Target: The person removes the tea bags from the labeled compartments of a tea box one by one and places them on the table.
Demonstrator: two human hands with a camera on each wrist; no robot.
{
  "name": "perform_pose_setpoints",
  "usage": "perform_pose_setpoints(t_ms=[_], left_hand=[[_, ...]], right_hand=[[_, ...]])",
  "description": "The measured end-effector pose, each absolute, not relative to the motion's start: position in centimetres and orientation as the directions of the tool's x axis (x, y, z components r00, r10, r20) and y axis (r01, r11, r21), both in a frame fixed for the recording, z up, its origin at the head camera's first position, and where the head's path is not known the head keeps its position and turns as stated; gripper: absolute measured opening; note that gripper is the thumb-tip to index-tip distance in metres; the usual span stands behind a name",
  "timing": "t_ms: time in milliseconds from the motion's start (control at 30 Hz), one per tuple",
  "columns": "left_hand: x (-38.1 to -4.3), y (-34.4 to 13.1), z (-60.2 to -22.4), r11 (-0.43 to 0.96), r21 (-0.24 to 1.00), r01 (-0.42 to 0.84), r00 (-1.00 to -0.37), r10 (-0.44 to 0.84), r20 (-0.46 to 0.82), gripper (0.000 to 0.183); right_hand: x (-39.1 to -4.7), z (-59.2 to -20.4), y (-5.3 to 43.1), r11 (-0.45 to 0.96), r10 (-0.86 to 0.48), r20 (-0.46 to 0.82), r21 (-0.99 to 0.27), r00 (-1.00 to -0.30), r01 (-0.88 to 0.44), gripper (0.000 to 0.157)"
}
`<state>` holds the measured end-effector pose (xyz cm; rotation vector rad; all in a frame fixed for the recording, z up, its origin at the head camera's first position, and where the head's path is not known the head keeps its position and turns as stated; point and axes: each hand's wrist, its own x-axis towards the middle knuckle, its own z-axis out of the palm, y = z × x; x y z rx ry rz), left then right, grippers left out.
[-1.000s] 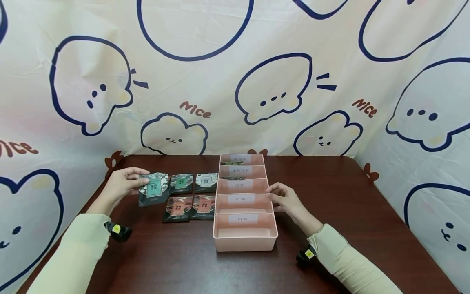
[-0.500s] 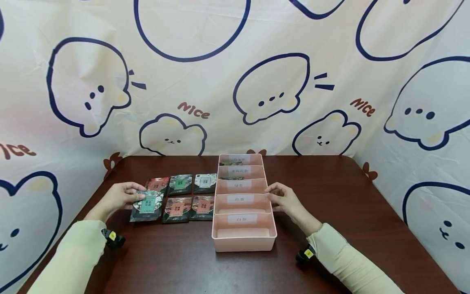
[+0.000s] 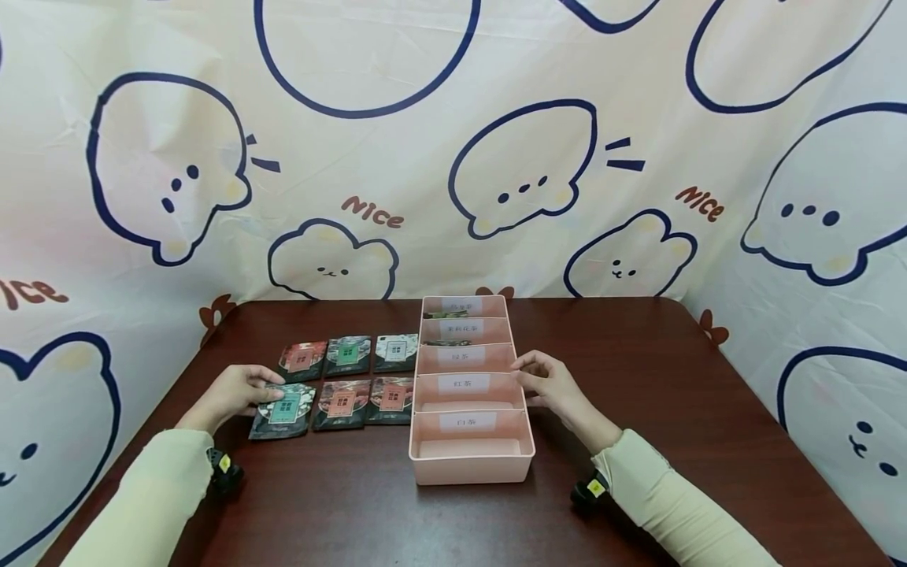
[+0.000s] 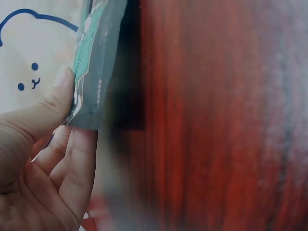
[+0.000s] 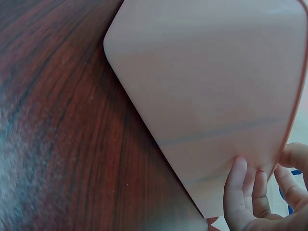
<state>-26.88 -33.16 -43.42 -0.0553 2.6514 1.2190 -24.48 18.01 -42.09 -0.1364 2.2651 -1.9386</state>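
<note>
At the table's left, my left hand pinches the corner of a tea sachet with a green label, thumb on its face and fingers behind. The left wrist view shows that sachet tilted, its lower edge by the fingers. My right hand grips the right rim of a pink divided box. Seen from the right wrist, several fingertips press on the outer wall of the box, while another digit lies at the rim.
Beside the box lie more sachets: a red-label one, a green one, a white one and two red ones in front, one of them near the box. Sachets show in the box's far compartments. Paper labels mark its dividers.
My left hand has brought the green-label sachet toward the front of the table and lowered it, uncovering the red-label sachet behind. The right hand stays on the box.
</note>
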Motion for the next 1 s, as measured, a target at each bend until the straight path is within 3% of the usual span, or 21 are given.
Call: perform_pose_setpoints(t_ms=[1000], left_hand=[[-27.2,-32.0,-43.7,0.728,0.671,-0.142,-0.98,-0.008,-0.198,0.029]], right_hand=[[-24.4,-42.1,18.1,0.159,-0.185,-0.052,-0.987,-0.981,0.022,0.027]])
